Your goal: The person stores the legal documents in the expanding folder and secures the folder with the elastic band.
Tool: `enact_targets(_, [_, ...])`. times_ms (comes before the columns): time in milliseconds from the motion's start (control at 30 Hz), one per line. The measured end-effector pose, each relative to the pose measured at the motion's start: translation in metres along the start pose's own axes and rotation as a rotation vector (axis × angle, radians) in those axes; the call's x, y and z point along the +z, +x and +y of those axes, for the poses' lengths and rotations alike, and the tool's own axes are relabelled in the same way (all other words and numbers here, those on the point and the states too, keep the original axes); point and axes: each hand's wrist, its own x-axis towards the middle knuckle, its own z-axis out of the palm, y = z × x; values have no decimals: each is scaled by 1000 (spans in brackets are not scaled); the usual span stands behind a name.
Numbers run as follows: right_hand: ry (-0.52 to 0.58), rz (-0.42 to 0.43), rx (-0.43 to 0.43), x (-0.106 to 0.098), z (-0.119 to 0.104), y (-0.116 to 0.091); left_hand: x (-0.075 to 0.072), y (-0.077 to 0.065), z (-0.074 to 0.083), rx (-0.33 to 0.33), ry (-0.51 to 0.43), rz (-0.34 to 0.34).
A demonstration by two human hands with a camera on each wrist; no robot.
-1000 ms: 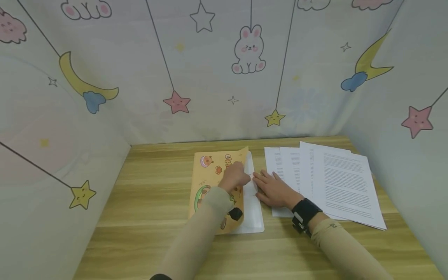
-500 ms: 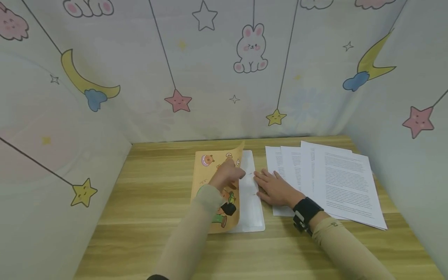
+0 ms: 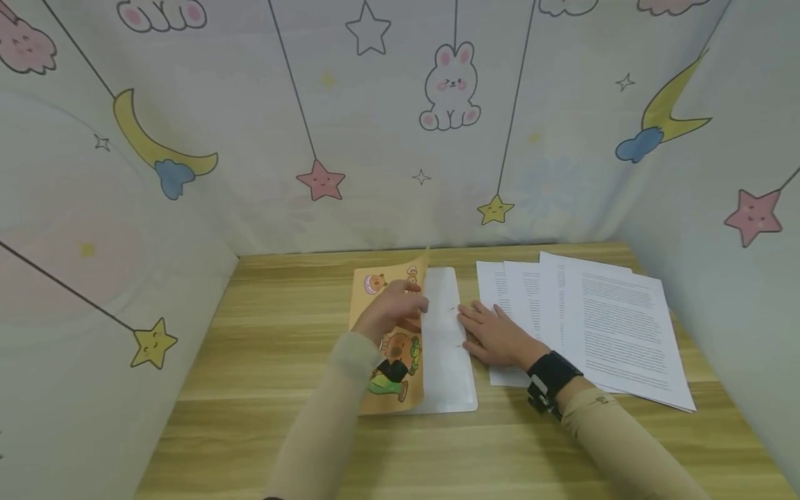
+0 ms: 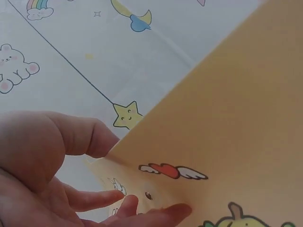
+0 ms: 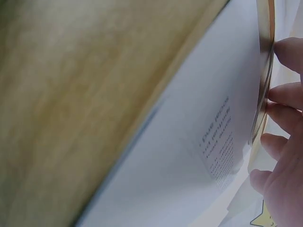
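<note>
A tan file folder point(image 3: 400, 347) with cartoon capybaras lies mid-table, its front cover lifted along the right side. My left hand point(image 3: 390, 311) holds the cover's edge, thumb behind it and fingers across the printed face in the left wrist view; one finger point(image 4: 177, 213) touches the print. Under the cover shows the folder's white inside point(image 3: 442, 375), with two small fastener prongs point(image 3: 452, 309) near its right edge. My right hand point(image 3: 494, 335) rests there with straight fingers; its fingertips point(image 5: 277, 92) touch the folder's edge in the right wrist view.
Several printed sheets point(image 3: 619, 326) lie fanned out to the right of the folder, partly under my right hand and wrist. A wood-grain table point(image 3: 281, 333) carries everything. Cartoon-printed cloth walls point(image 3: 387, 125) stand behind and on both sides.
My left hand has moved left with the cover's edge, which stands higher and exposes more of the white inside. The right hand has stayed on the folder's edge.
</note>
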Motion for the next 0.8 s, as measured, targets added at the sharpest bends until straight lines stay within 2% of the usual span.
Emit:
enact_targets(367, [7,23,-6,1,7,-2,-23,-11,-3,84,-169,-53])
enact_targets(800, [15,74,-36,8,18,-2,-49,-21,-8,213,-326,-174])
